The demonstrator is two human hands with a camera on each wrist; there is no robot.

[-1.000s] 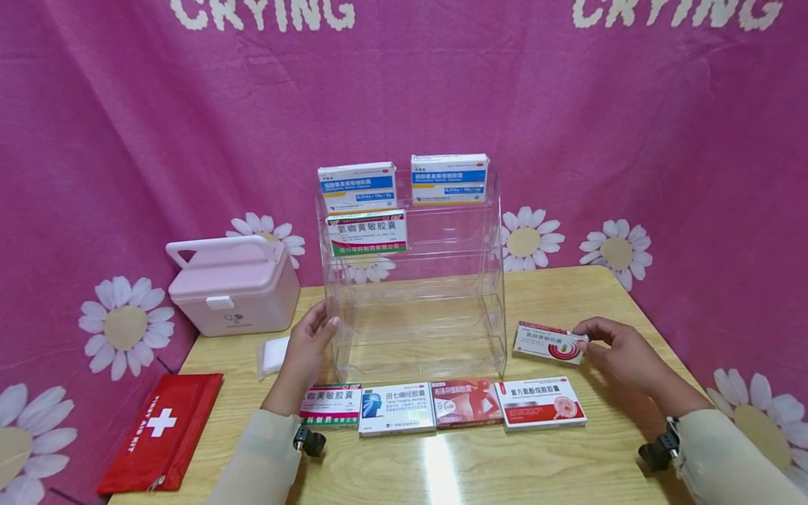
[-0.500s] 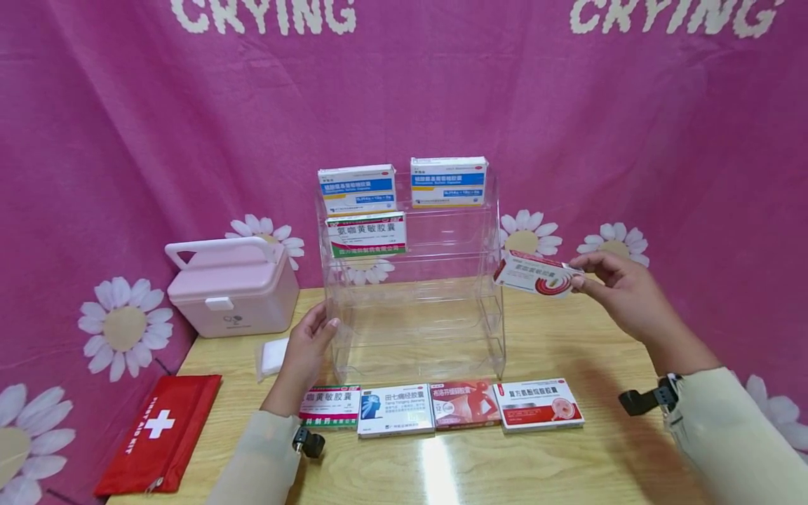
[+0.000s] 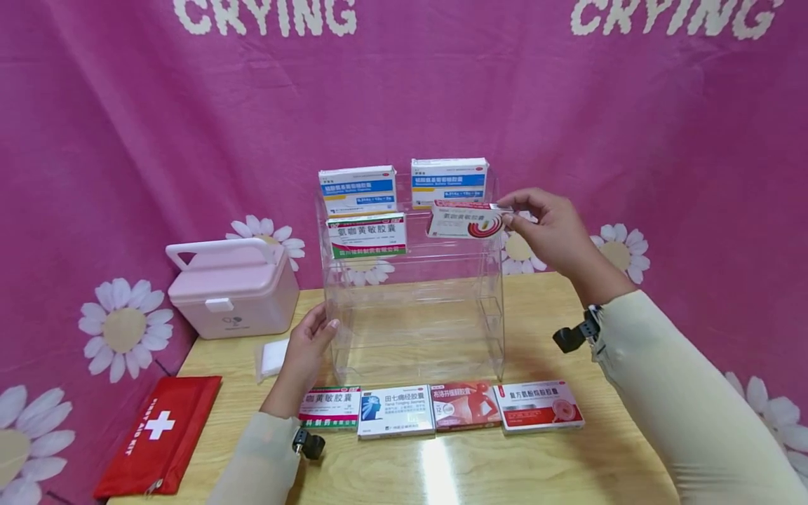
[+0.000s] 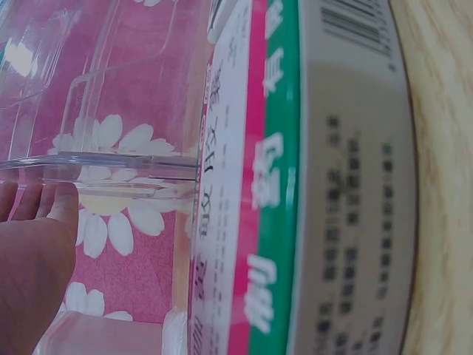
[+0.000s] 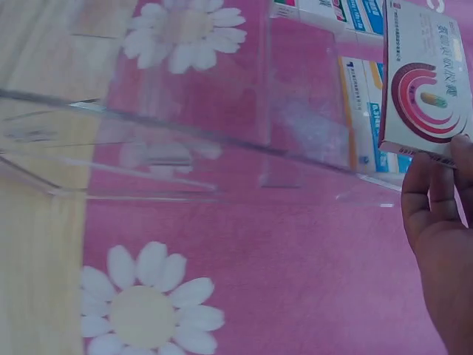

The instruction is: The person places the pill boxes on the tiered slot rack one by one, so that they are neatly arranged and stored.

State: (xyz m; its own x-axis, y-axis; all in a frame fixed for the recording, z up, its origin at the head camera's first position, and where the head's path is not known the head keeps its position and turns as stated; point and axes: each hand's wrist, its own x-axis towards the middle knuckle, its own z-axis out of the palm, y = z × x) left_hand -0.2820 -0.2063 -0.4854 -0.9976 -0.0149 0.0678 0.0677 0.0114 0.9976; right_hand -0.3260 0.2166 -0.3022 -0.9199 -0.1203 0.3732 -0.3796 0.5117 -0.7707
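My right hand [image 3: 548, 228] pinches a white medicine box [image 3: 465, 221] with red rings by its right end. It holds the box, slightly tilted, in front of the second tier of a clear acrylic display rack [image 3: 416, 326], below the upper right blue-and-white medicine box [image 3: 449, 184]. In the right wrist view, fingertips grip the end of the ringed box [image 5: 425, 81]. My left hand [image 3: 309, 340] touches the rack's left side with fairly straight fingers. Another blue-and-white box [image 3: 358, 191] stands top left, above a green-and-white medicine box [image 3: 367, 237].
A row of medicine boxes lies before the rack: a green-and-white one [image 3: 330, 408], a blue-and-white one [image 3: 396, 412], a red one [image 3: 465, 405] and a red-and-white one [image 3: 540, 407]. Leftward are a pink case [image 3: 230, 294], a white packet [image 3: 273, 356] and a red first-aid pouch [image 3: 160, 435].
My right hand has lifted the ringed medicine box off the table and carried it up and left to the rack's second tier. The left hand stays at the rack's side.
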